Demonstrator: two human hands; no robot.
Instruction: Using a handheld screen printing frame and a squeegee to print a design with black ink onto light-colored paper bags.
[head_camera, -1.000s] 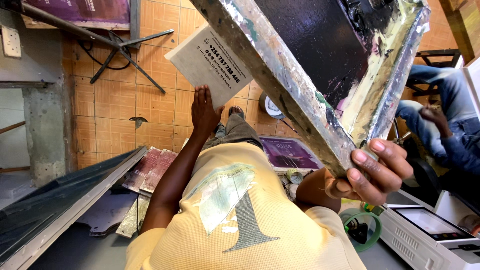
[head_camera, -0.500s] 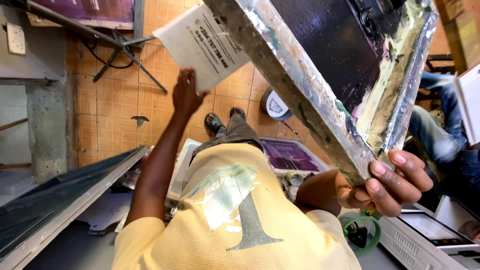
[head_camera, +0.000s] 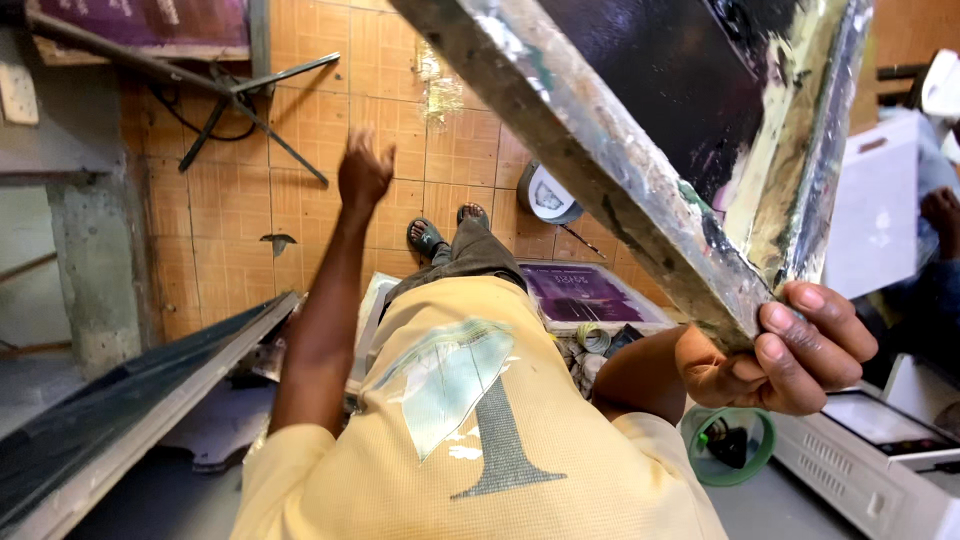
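My right hand (head_camera: 790, 350) grips the lower corner of a large wooden screen-printing frame (head_camera: 600, 150). The frame is tilted up in front of me, its dark mesh (head_camera: 680, 70) smeared with ink and its edges with pale paint. My left hand (head_camera: 365, 170) is stretched out over the orange tiled floor (head_camera: 200, 240), fingers apart and holding nothing. Below are my yellow shirt (head_camera: 480, 440) and my sandalled feet (head_camera: 440, 235).
A second dark frame (head_camera: 130, 390) leans at lower left. A purple-inked screen (head_camera: 590, 295) lies on the floor beside a tape roll (head_camera: 592, 338). A green bowl (head_camera: 730, 445) and a white machine (head_camera: 880, 450) are at right. Another person's hand (head_camera: 940, 210) holds a white sheet (head_camera: 870, 210).
My left hand held a white printed sheet up high; now the sheet is gone from it and the hand is open. The frame has swung closer and higher.
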